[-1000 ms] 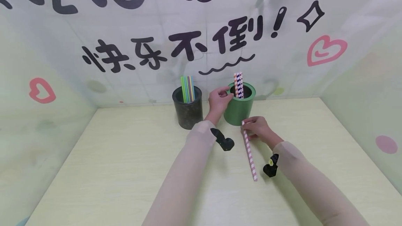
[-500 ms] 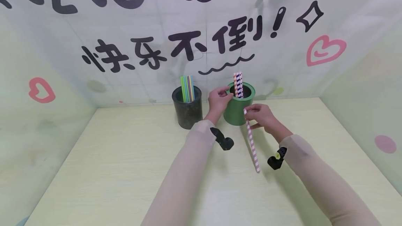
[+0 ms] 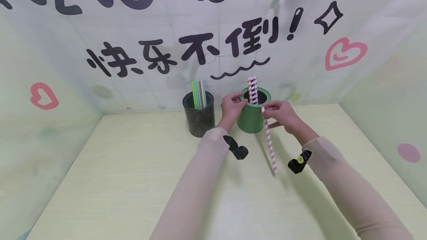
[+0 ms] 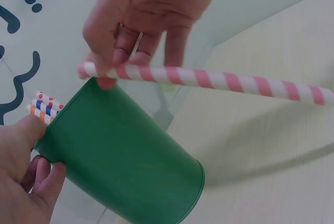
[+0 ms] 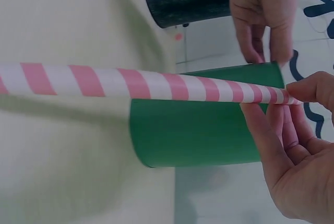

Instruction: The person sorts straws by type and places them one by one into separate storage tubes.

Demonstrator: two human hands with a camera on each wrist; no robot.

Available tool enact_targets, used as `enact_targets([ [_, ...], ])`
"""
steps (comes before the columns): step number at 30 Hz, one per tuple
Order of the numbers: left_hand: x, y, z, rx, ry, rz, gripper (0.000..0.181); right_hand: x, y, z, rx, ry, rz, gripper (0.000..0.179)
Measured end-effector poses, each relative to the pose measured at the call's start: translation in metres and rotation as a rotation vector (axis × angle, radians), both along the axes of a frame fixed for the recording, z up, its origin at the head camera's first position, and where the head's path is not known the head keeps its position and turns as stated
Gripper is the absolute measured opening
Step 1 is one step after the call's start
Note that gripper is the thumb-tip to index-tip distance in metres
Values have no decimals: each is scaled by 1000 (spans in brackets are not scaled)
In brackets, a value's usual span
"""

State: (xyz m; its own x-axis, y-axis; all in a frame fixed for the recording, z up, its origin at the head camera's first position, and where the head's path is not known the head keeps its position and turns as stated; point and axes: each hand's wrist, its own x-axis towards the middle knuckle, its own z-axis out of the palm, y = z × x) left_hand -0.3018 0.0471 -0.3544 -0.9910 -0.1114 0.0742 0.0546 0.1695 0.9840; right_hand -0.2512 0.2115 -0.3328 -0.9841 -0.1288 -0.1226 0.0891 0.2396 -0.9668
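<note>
My right hand pinches a pink-and-white striped paper straw near its upper end, just in front of the green cup's right rim. The straw slants down toward me, its lower end above the table. My left hand holds the left rim of the green cup; in the left wrist view its thumb is at the rim, with fingers along the outer wall. Several patterned paper straws, orange-striped, dark blue and pink-dotted, stand inside that cup. Their lower parts are hidden.
A black cup stands left of my left hand, holding several green, blue, purple and yellow straws. Behind both cups rises a wall sheet with dark lettering. The pale wooden table reaches side panels at left and right.
My right hand has lifted the pink-striped straw from low by the cup's base up to rim height, shifting slightly right. The left hand and green cup stay in place.
</note>
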Motion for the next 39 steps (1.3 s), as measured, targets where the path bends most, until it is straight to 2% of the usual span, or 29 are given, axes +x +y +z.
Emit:
enact_targets([
  [7,2,-1,0,1,-8,1,30,-11,0,29,-21,55,-20,31],
  [15,1,-2,-1,-1,-5,1,30,-25,0,62,-49,121,-113,27],
  [23,0,-2,-1,-9,2,-3,29,-37,-3,89,-109,191,-159,25],
  [30,1,-2,0,6,-1,-9,30,-44,-8,114,-202,231,-196,27],
  [39,3,-1,2,24,3,-3,30,-50,-11,135,-282,290,-247,28],
])
